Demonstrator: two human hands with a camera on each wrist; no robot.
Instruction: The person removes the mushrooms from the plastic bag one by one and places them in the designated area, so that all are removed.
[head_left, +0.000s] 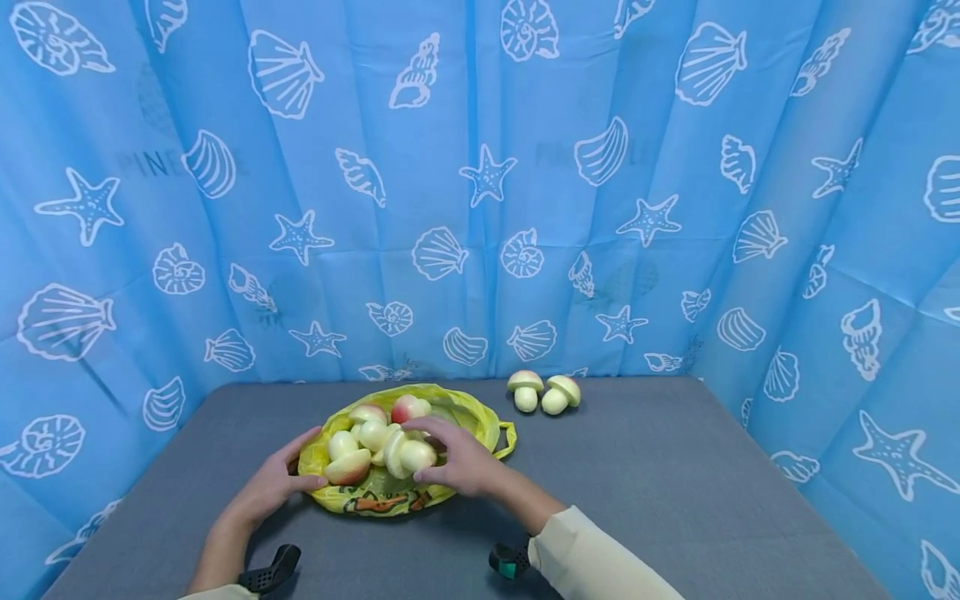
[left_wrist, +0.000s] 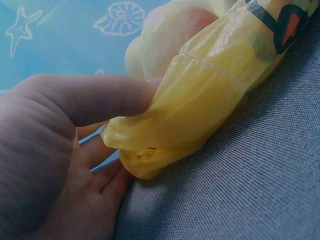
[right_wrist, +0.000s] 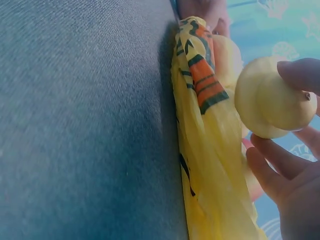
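A yellow plastic bag (head_left: 472, 408) lies with its mouth spread wide, holding several pale toy mushrooms (head_left: 342, 444) with reddish-tinged caps. At its left side my left hand (head_left: 266, 483) grips the rim, thumb over the edge and fingers outside; the left wrist view shows the bunched plastic (left_wrist: 200, 105) between them. Over the bag's right half, my right hand (head_left: 467, 458) holds one toy mushroom (head_left: 415, 455) between thumb and fingers. In the right wrist view that mushroom (right_wrist: 270, 100) is beside the bag's printed wall, the thumb on one side and fingertips on the other.
Two more toy mushrooms (head_left: 525, 392) stand close together near the table's back edge, right of the bag. A yellow handle loop (head_left: 510, 439) sticks out at the bag's right. Behind the grey table (head_left: 675, 500) hangs a blue shell-print curtain (head_left: 480, 208).
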